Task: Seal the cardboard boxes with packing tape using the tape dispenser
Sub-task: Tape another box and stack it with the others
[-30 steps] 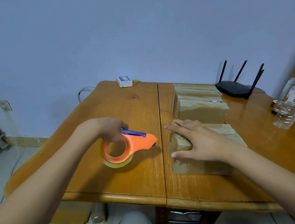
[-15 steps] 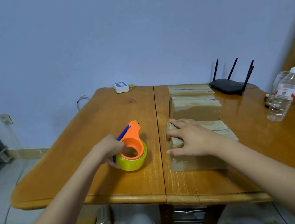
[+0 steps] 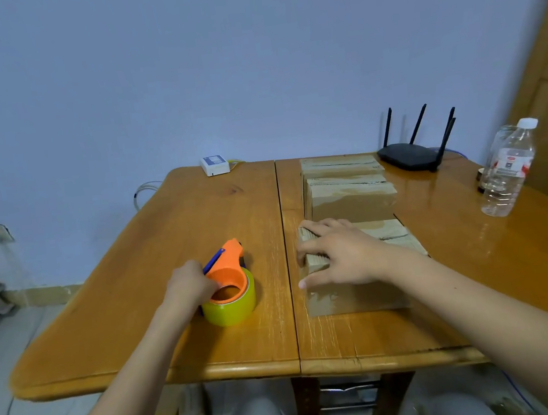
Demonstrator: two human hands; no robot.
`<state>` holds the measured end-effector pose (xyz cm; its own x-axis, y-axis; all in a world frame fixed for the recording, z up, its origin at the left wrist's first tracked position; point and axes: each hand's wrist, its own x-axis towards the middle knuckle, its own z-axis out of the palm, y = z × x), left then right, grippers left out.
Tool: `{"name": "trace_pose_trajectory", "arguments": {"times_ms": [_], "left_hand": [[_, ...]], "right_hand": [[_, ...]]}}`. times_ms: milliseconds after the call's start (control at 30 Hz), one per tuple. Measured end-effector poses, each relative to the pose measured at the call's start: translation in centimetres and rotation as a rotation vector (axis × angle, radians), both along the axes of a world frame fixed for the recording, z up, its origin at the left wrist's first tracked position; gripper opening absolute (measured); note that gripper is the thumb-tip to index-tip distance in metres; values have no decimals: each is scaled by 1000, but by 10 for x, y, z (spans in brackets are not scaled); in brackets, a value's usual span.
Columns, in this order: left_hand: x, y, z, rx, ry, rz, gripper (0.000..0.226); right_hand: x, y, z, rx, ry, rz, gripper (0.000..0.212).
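Left hand (image 3: 190, 284) grips orange tape dispenser (image 3: 230, 286) resting on wooden table (image 3: 166, 241), just left of nearest cardboard box (image 3: 356, 295), where right hand (image 3: 342, 252) lies flat with fingers spread, pressing its top.

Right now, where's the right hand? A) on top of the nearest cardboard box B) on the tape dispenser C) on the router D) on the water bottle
A: the right hand lies fingers spread on top of the nearest cardboard box, while the left hand holds the orange tape dispenser.
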<state>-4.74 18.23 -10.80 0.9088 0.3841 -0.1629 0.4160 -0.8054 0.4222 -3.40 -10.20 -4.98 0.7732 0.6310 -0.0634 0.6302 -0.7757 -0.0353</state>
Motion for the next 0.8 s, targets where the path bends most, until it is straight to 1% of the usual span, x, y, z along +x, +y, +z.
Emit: {"name": "trace_pose_trajectory", "arguments": {"times_ms": [100, 200, 233, 267, 300, 333, 367, 400, 467, 500, 567, 633, 700, 733, 800], "left_hand": [[-2, -2, 5, 26, 5, -16, 26], [-4, -12, 12, 98, 102, -41, 41], [-5, -18, 15, 134, 124, -45, 47], [-6, -26, 18, 156, 122, -45, 51], [-9, -36, 24, 168, 108, -45, 54], [-13, -45, 30, 182, 70, -59, 55], [-16, -56, 37, 195, 26, -92, 56], [-18, -65, 45, 187, -18, -141, 57], [-20, -83, 58, 81, -95, -250, 58], [-20, -91, 62, -10, -131, -287, 57], [-19, -104, 66, -209, -183, -299, 55], [-18, -115, 66, -402, -180, -274, 57], [-17, -125, 64, -525, -111, -240, 64], [-17, -130, 63, -548, -67, -226, 70], [-18, -138, 61, -583, 2, -204, 79]], "right_hand": [[-1, -1, 1, 16, 10, 11, 51], [-3, -3, -1, -12, -20, 24, 62], [-5, -4, 0, 11, -21, 29, 65], [-8, -5, 2, 81, 1, 33, 66], [-11, -6, 7, 221, 51, 19, 63], [-13, -8, 11, 412, 100, -15, 58], [-14, -11, 15, 604, 105, -73, 53], [-13, -15, 19, 750, 47, -144, 49], [-9, -30, 25, 863, -90, -309, 43], [-7, -39, 28, 880, -116, -390, 43], [-4, -59, 28, 898, -103, -570, 44], [-3, -76, 22, 846, -49, -733, 44], [-4, -88, 15, 723, 50, -840, 45], [-6, -91, 11, 677, 119, -879, 51], [-12, -93, 7, 665, 249, -920, 68]]}}
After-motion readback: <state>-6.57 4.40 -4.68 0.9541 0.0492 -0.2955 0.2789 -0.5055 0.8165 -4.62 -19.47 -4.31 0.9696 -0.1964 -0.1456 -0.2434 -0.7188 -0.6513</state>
